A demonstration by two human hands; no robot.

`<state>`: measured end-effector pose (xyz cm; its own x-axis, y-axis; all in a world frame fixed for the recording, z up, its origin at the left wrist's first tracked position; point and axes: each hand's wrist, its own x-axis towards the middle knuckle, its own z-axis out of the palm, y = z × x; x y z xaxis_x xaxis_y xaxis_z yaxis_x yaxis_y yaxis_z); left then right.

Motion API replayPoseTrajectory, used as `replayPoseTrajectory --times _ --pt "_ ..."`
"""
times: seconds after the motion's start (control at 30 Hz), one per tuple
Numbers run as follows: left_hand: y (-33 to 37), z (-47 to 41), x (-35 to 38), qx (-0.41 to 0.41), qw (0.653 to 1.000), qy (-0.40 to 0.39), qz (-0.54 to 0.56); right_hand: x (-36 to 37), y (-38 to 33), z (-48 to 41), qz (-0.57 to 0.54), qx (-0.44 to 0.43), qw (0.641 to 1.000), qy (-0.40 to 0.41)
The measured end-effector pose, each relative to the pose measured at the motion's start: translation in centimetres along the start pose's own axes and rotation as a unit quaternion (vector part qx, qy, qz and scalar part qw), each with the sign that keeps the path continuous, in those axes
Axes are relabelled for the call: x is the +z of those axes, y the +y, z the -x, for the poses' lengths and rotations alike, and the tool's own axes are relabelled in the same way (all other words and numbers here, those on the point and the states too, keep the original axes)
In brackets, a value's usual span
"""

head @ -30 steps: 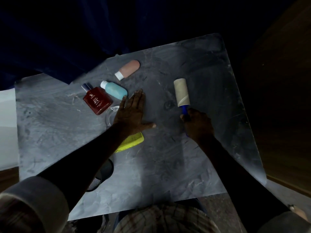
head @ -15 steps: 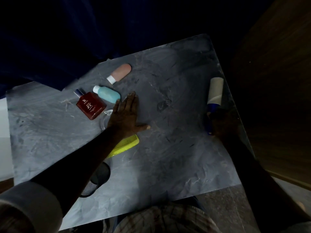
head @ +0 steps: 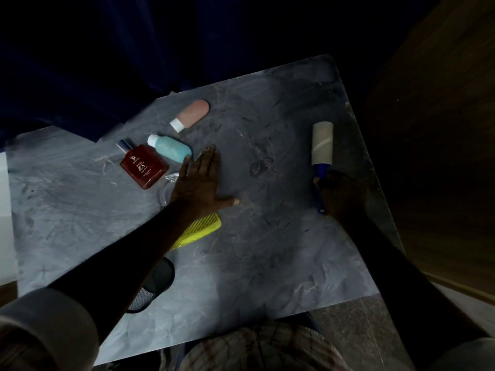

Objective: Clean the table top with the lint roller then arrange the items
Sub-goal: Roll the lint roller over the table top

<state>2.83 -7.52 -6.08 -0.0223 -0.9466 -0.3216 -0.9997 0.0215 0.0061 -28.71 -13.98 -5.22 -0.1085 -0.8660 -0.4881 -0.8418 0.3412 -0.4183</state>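
Lint roller point(head: 322, 142) in right hand point(head: 343, 193) (left hand point(head: 197, 183) flat on table point(head: 267, 263))

Both arms are bare from the hands back almost to the elbows. Behind the left hand point(head: 197, 187), the forearm runs into a grey sleeve point(head: 45, 328) – rolled or pushed up, its edge forming a thick, rounded cuff. Behind the right hand point(head: 344, 195), a similar grey sleeve edge point(head: 466, 354) shows only at the corner. Below and between the two hands, a checked garment point(head: 257, 346) in pale and dark lines covers the lap – its pattern is blurred in the dim light.
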Motion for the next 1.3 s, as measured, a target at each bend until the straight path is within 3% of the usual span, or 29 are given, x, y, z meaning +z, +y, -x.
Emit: replayPoseTrajectory --times 0.17,0.33,0.7,0.9,1.1,1.3 --pt "-0.1 0.0 0.1 0.000 1.000 0.001 0.005 2.8 -3.9 1.0 0.035 -0.048 0.997 -0.039" --pt "0.0 0.0 0.1 -0.004 1.000 0.004 0.007 5.7 -6.6 3.1 0.149 -0.143 0.977 -0.053" --pt "0.0 0.0 -0.4 -0.002 1.000 0.002 0.011 8.8 -9.5 5.5 0.146 -0.193 0.967 -0.078" --pt "-0.1 -0.1 -0.2 -0.007 1.000 -0.004 0.024 7.1 -8.2 4.7 0.100 -0.182 0.976 -0.061" --pt "0.1 -0.1 -0.2 -0.014 0.999 -0.010 0.038 3.7 -5.6 2.1 0.084 -0.098 0.991 -0.044" --pt "0.2 0.0 -0.4 -0.011 0.999 -0.010 0.034 0.9 -2.7 0.6 -0.005 -0.004 1.000 -0.025"
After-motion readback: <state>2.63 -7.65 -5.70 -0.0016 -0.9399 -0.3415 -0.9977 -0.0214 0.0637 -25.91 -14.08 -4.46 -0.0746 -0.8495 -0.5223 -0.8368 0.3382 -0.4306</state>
